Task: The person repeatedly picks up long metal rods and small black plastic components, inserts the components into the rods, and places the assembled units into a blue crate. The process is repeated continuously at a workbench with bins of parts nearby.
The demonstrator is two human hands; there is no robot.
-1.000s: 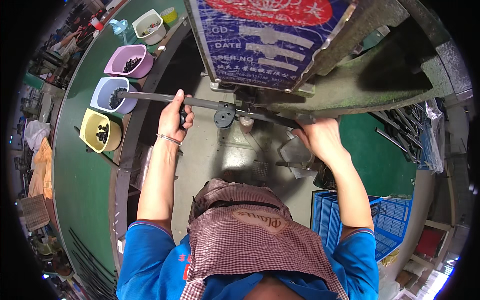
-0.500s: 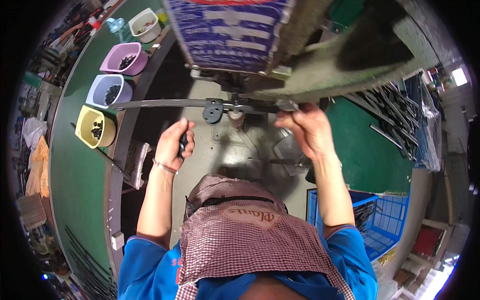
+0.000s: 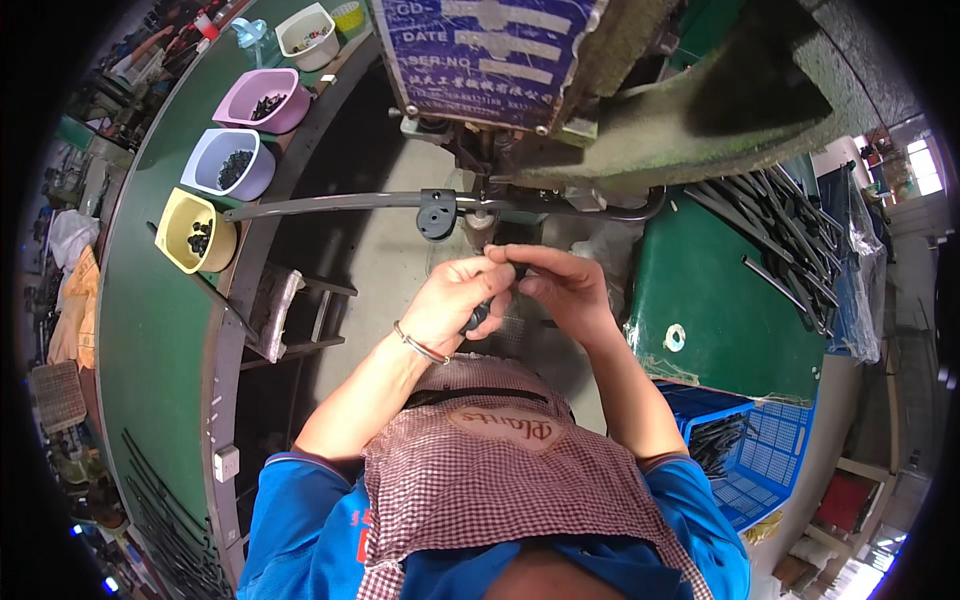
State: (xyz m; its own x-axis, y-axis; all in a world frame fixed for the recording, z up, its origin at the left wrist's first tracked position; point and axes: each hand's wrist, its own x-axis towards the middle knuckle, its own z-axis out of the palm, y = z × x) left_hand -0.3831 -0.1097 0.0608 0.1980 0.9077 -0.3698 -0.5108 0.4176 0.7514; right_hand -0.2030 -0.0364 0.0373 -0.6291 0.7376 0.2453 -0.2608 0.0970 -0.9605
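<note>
In front of my apron my two hands meet at the fingertips. My left hand (image 3: 452,298) is curled round small black parts (image 3: 477,318), which show under its fingers. Opposite it, my right hand (image 3: 566,290) is bent inward with thumb and finger at the left fingertips; what it pinches, if anything, is hidden. Just beyond the hands a dark curved tube (image 3: 340,203) lies crosswise beneath a machine with a blue plate (image 3: 480,65). A round black fitting (image 3: 436,218) sits around the tube, beside the machine's metal post (image 3: 479,228). Neither hand touches the tube.
On the left green bench (image 3: 150,360) stand yellow (image 3: 183,240), blue (image 3: 205,170) and pink tubs (image 3: 240,105) with small black parts. Dark tubes (image 3: 770,225) lie piled on the right green table (image 3: 740,330). A blue crate (image 3: 770,470) stands below it.
My right hand has left the tube's right part and come inward and nearer. My left hand has moved right to meet it, keeping its black parts. The view has shifted slightly.
</note>
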